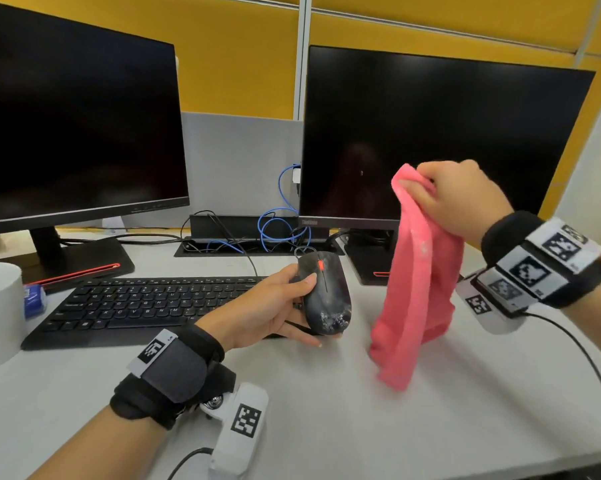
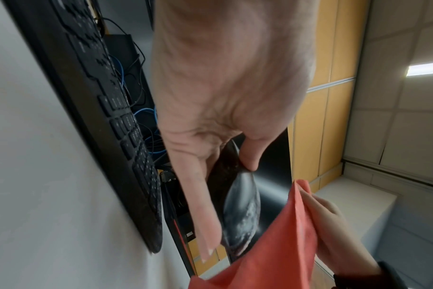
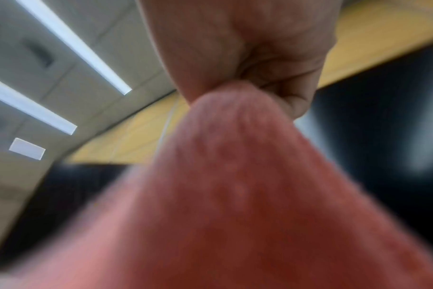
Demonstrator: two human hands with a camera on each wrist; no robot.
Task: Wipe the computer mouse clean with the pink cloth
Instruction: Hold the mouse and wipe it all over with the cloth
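Your left hand (image 1: 261,306) has the mouse (image 1: 325,294) tipped up on its side at the right end of the keyboard (image 1: 146,306). Thumb sits on top near the red scroll wheel, the other fingers curl underneath, so it's a proper wraparound grip. The mouse looks lifted off the desk (image 1: 327,427), though your lower fingers seem to be resting on it. There's a whitish smudgy patch on the near end of the mouse, and you can see it from the left wrist view too (image 2: 242,211), with your thumb and a long finger on either side of the shell.

Your right hand (image 1: 465,199) is up in front of the right monitor (image 1: 430,133), pinching the top of the cloth (image 1: 420,282) between thumb and bunched fingers. The cloth hangs straight down from there, and its bottom end looks like it's touching or nearly touching the desk, just right of the mouse but not on it. The right wrist view is pretty blurry, but it shows the fist (image 3: 255,48) closed tight on a gathered wad of cloth (image 3: 235,195).

The left monitor (image 1: 77,126) is dark like the right one. A tangle of blue cable (image 1: 278,223) sits between the stands, and the mouse cord runs back toward it.
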